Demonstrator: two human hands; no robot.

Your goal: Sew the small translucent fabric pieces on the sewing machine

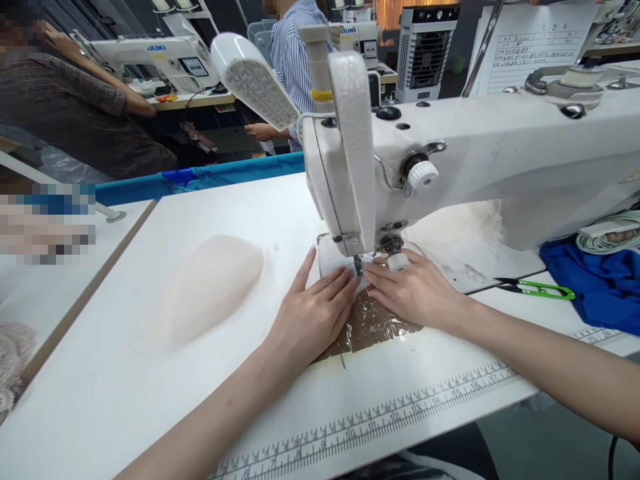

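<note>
A white sewing machine (470,147) stands over the table, its needle area low at the centre. My left hand (317,310) lies flat with fingers spread, its fingertips on a small white fabric piece (333,257) just left of the presser foot (358,264). From the right, my right hand (417,290) rests with its fingers stretched out on the fabric's right side, partly behind a white knob. Beneath both hands is a brown, clear-taped patch (375,323). A pale, sheer cup-shaped piece (220,287) lies to the left.
Green-handled snips (545,289) and blue cloth (600,283) lie at the right. Sheer white fabric (455,233) sits behind the right hand. A lamp head (255,80) hangs above left. A ruler strip (370,423) runs along the front edge. Other people are beyond the table.
</note>
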